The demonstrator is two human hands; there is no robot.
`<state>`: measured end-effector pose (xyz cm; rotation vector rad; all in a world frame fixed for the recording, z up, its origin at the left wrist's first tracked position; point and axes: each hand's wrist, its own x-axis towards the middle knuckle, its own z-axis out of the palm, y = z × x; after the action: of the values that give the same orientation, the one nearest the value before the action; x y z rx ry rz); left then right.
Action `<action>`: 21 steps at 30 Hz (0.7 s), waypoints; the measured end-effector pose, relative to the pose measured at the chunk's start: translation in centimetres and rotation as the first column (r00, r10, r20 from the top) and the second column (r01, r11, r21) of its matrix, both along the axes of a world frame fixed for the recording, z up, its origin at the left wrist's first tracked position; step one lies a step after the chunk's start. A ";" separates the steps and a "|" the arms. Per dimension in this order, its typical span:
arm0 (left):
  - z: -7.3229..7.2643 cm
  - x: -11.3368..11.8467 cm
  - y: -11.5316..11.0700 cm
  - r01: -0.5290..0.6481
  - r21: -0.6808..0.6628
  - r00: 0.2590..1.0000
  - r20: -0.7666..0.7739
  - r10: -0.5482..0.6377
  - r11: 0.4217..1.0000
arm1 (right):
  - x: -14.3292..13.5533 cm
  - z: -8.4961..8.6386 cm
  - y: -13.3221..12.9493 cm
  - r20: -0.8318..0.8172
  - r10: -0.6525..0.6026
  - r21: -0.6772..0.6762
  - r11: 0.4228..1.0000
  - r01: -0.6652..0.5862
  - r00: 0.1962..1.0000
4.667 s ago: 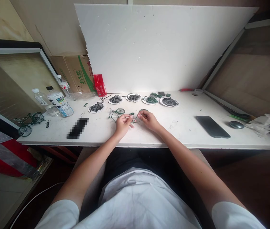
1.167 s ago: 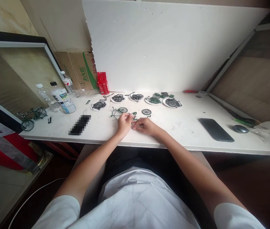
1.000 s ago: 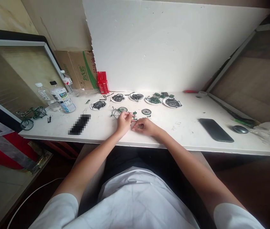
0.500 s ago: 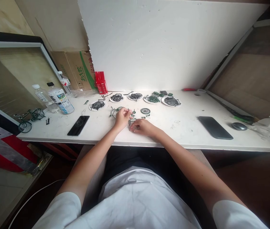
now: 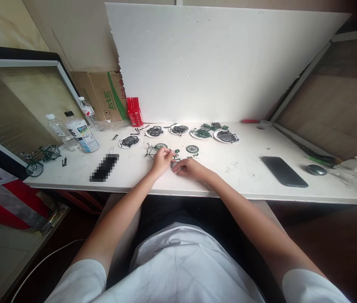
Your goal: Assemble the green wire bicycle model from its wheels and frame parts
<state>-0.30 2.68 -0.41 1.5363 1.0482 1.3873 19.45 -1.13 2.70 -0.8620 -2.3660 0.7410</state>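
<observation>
My left hand (image 5: 163,160) is pinched closed over the white table (image 5: 241,168), on something too small to make out. Just to its right, my right hand (image 5: 189,167) is closed too, its fingertips on a small part that I cannot make out. Behind my left hand lies a green bicycle frame (image 5: 149,151) with a wheel (image 5: 161,146). Beyond my right hand a loose wheel (image 5: 192,149) lies flat, and small green parts (image 5: 177,152) are between and behind the hands.
White plates of dark parts (image 5: 129,141) and green parts (image 5: 201,133) line the back. Bottles (image 5: 83,135), a red box (image 5: 134,112) and an assembled toy bicycle (image 5: 43,156) are at left. A dark phone (image 5: 284,171) and a mouse (image 5: 316,169) lie at right.
The view has shifted slightly, so the scene sits a little lower. Both hands stay close together, with only slight finger movement.
</observation>
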 end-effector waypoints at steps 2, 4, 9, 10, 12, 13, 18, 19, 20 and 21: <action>-0.1 0.0 0.1 0.004 0.001 1.000 0.000 -0.004 1.000 | 0.0 0.1 -0.2 -0.002 -0.020 0.031 0.999 0.020 1.000; -0.2 0.0 0.1 0.004 0.005 1.000 0.000 -0.004 1.000 | 0.0 0.3 -0.3 -0.014 -0.057 0.073 0.996 0.058 0.998; 0.0 -0.2 0.1 -0.008 0.001 1.000 0.002 0.008 1.000 | 0.5 1.1 -0.5 -0.083 -0.140 0.088 0.985 0.147 0.987; 0.0 -0.2 0.0 -0.008 0.000 1.000 -0.001 0.008 1.000 | 0.6 1.3 -0.5 -0.094 -0.141 0.083 0.985 0.149 0.986; 0.0 -0.2 0.0 -0.004 0.000 1.000 -0.004 0.004 1.000 | 0.8 1.5 -0.5 -0.103 -0.121 0.069 0.989 0.128 0.987; 0.0 -0.2 0.0 0.000 0.000 1.000 -0.003 0.000 1.000 | 0.8 1.6 -0.5 -0.099 -0.106 0.061 0.992 0.112 0.989; -0.1 -0.3 0.1 -0.009 0.008 1.000 -0.006 0.009 1.000 | 0.3 1.1 -0.7 -0.006 -0.159 0.069 0.985 0.159 0.987; -0.1 -0.3 0.1 -0.015 0.008 1.000 -0.008 0.015 1.000 | 0.3 1.0 -0.7 0.008 -0.171 0.074 0.983 0.170 0.985; -0.1 -0.3 0.1 -0.017 0.005 1.000 -0.006 0.017 1.000 | 0.2 0.8 -0.7 0.014 -0.176 0.077 0.982 0.174 0.984; -0.1 -0.3 0.1 -0.018 0.000 1.000 -0.001 0.018 1.000 | 0.2 0.7 -0.6 0.015 -0.173 0.078 0.982 0.172 0.985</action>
<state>-0.63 2.81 -0.47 1.5316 1.0653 1.3985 19.63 -1.76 3.40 -1.0314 -2.2872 0.5698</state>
